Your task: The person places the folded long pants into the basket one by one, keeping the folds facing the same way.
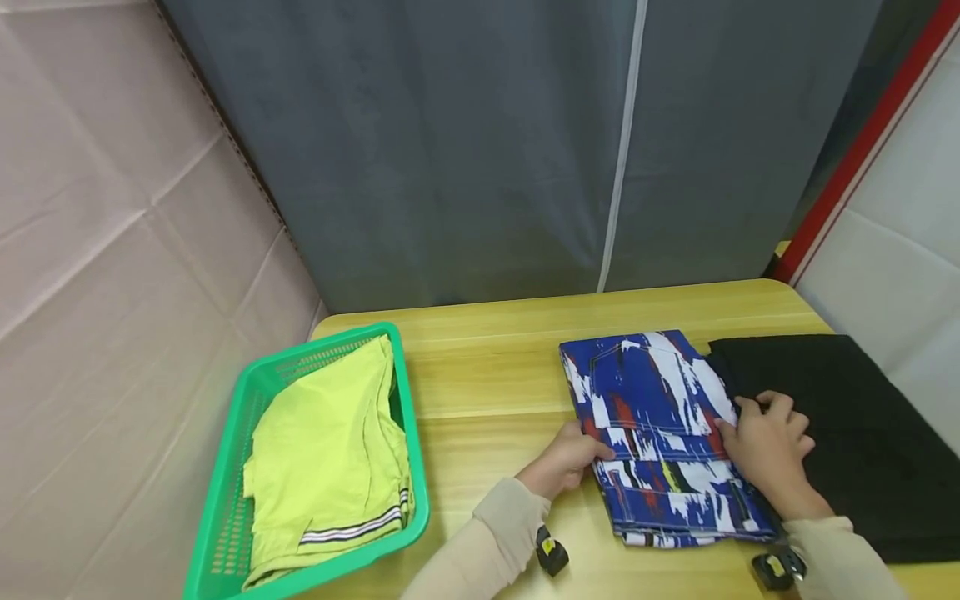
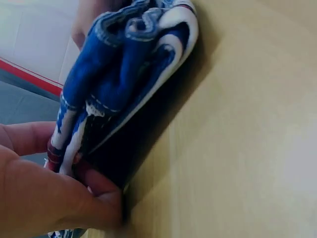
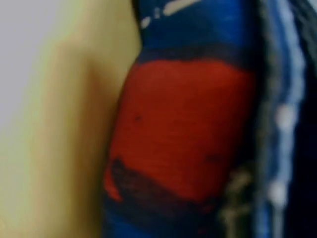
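Observation:
Folded denim pants (image 1: 660,400), printed in blue, white and red with a stitched pocket on top, lie on the wooden table. My left hand (image 1: 570,458) pinches their left edge, thumb above and fingers beneath. In the left wrist view the layered folds of the pants (image 2: 114,74) stand slightly off the wood, with the left hand (image 2: 59,183) gripping them. At the opposite edge my right hand (image 1: 772,446) holds the pants between thumb and bent fingers, its fingertips partly hidden. The right wrist view shows only a blurred close-up of the pants' red patch (image 3: 183,129).
A folded black cloth (image 1: 847,433) lies at the right, beside the denim pants. On the left stands a green plastic basket (image 1: 416,467) holding folded yellow-green pants (image 1: 330,442) with a striped band. A grey curtain (image 1: 450,167) hangs behind the table (image 1: 480,350).

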The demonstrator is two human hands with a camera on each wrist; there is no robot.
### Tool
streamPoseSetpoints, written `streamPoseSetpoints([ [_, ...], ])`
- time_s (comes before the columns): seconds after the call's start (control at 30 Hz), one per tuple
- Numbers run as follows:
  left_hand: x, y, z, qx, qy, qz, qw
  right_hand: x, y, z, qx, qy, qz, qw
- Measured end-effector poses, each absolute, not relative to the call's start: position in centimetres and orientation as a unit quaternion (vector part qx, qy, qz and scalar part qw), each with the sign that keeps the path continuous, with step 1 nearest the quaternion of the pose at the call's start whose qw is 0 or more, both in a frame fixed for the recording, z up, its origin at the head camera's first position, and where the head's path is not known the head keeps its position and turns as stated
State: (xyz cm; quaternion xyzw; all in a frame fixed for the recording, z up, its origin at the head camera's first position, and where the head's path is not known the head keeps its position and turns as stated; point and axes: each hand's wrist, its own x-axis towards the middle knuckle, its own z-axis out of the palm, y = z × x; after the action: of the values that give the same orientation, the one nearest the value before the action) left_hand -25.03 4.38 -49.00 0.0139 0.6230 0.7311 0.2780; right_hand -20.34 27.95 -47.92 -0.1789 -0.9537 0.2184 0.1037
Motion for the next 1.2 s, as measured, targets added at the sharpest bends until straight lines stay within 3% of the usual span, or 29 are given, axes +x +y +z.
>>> streamPoseSetpoints([
  [0.23, -24.8, 3.9, -48.9, 0.021, 0.628, 0.721, 0.292, -20.2, 28.0, -48.1, -0.164, -0.956, 0.216, 0.108],
  [0.6, -24.9, 3.5, -48.7, 0.016, 0.628, 0.714, 0.307, -21.3, 27.6, -47.7, -0.182, -0.974, 0.136, 0.021],
  [1.2, -24.5, 3.0, -49.1, 0.002, 0.569, 0.752, 0.333, -22.2, 27.4, -48.1, -0.222, -0.956, 0.185, -0.041],
])
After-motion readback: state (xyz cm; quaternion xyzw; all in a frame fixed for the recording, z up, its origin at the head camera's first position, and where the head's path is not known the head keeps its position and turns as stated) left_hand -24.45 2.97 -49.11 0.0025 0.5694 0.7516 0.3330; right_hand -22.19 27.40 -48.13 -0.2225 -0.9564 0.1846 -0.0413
